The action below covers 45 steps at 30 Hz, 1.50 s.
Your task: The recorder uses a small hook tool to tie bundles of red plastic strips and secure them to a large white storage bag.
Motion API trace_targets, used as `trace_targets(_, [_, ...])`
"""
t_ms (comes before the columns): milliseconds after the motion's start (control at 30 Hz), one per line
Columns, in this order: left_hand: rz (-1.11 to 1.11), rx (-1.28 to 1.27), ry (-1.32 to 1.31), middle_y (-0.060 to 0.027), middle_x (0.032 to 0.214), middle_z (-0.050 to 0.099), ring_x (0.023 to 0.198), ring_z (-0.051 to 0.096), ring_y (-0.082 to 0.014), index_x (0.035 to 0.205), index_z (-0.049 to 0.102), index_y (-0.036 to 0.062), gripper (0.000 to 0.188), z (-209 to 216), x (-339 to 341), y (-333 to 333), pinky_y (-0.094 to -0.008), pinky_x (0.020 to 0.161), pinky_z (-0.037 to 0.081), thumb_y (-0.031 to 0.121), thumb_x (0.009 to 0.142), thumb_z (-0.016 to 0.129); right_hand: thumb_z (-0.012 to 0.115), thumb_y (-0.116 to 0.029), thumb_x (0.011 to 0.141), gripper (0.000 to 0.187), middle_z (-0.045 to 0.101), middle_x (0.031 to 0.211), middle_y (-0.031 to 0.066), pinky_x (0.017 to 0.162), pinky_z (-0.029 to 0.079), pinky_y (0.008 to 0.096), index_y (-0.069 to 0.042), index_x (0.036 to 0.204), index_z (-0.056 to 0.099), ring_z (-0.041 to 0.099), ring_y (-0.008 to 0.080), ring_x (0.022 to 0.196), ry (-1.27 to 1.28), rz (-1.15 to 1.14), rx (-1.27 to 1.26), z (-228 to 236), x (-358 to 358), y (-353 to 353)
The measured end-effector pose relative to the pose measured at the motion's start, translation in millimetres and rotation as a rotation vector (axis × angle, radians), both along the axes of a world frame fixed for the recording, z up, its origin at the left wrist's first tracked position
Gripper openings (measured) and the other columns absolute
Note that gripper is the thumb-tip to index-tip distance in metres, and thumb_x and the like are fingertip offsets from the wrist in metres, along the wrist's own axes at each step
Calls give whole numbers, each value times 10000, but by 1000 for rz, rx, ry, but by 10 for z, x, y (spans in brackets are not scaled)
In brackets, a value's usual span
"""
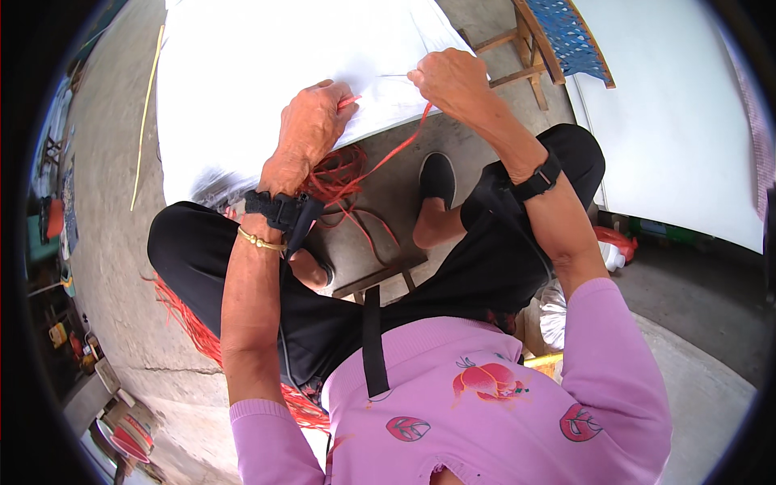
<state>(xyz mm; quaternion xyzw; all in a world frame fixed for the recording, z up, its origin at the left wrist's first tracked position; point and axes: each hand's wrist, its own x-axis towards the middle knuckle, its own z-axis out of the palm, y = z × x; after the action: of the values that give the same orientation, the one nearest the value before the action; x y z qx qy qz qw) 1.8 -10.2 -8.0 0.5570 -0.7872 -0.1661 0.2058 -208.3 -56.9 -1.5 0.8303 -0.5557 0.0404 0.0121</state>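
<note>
My left hand (314, 121) is closed on a bundle of red plastic string (343, 174) at the near edge of a large white sheet (259, 65). A red strand end pokes out past its fingers. My right hand (449, 77) pinches a thin needle-like thing, too small to make out clearly, over the sheet. One red strand (402, 145) runs from under it down to the bundle. Both wrists wear black straps. The sheet's surface is washed out by bright light.
I sit with knees apart in black trousers and black shoes (437, 178) on a concrete floor. More red string (190, 327) lies at my left thigh. A wooden stool (525, 48) with blue net stands ahead right. A white panel (679, 137) fills the right.
</note>
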Motion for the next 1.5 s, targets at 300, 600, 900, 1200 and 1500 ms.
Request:
trace_targets(300, [28, -62, 14, -131, 809, 612, 728, 592, -302, 854, 598, 41, 133, -14, -20, 4, -376, 644, 457, 162, 800, 605, 570, -253, 747, 243, 626, 656, 184, 547, 499, 407, -35, 696, 663, 637, 328, 631, -71, -36, -11, -122, 20, -57])
trace_targets(600, [231, -103, 175, -135, 756, 607, 684, 580, -321, 814, 599, 37, 100, 172, 37, -28, -387, 613, 459, 135, 799, 588, 558, -416, 793, 370, 624, 661, 133, 591, 475, 385, -60, 750, 646, 618, 295, 645, -267, -90, -33, 396, 48, 67])
trace_targets(900, [181, -275, 156, -102, 767, 600, 682, 592, -319, 801, 579, 67, 50, 265, 17, 67, -398, 586, 471, 101, 770, 600, 630, -308, 731, 284, 618, 650, 167, 528, 471, 433, -30, 780, 601, 617, 332, 607, -133, -66, -158, 307, 285, -16])
trace_targets(1200, [423, -172, -158, -110, 769, 609, 688, 592, -325, 847, 553, 72, 193, 274, 164, 41, -411, 575, 471, 252, 804, 608, 607, -176, 712, 186, 633, 689, 155, 560, 479, 406, -43, 841, 621, 621, 320, 632, -153, -88, -227, 485, 206, 18])
trace_targets(1500, [251, -396, -193, -92, 797, 603, 615, 588, -324, 836, 536, 85, 145, 598, -284, 86, -412, 526, 464, 191, 786, 620, 580, -155, 707, 139, 594, 590, 154, 507, 475, 404, -22, 741, 566, 607, 322, 564, -450, 80, -443, 551, 385, 116])
